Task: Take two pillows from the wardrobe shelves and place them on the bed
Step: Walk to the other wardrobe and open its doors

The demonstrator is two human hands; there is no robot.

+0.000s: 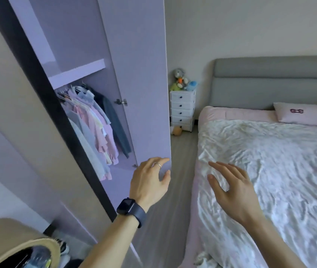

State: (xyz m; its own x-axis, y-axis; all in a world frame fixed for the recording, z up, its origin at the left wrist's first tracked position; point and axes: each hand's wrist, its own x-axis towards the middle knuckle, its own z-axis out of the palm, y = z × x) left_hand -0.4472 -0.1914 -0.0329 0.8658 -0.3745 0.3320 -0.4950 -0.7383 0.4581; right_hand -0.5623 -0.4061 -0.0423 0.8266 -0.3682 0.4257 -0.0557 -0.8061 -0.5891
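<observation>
The wardrobe point(72, 78) stands at the left with its lilac door point(140, 74) swung wide. One bare shelf point(76, 73) shows inside, above a rail of hanging clothes point(93, 122). I see no pillow on that shelf. My left hand point(149, 180), with a ring and a dark watch, touches the door's outer edge, fingers apart. My right hand point(233, 188) hovers open over the bed's left side and holds nothing. The bed point(270, 171) carries a rumpled white cover, and one pink pillow point(306, 115) lies by the grey headboard point(273, 82).
A white chest of drawers point(182, 111) with soft toys point(182, 80) on top stands against the far wall, and another toy point(177, 130) lies at its foot. A narrow strip of wooden floor point(179, 171) runs between wardrobe and bed. A tan basket point(18, 246) sits at bottom left.
</observation>
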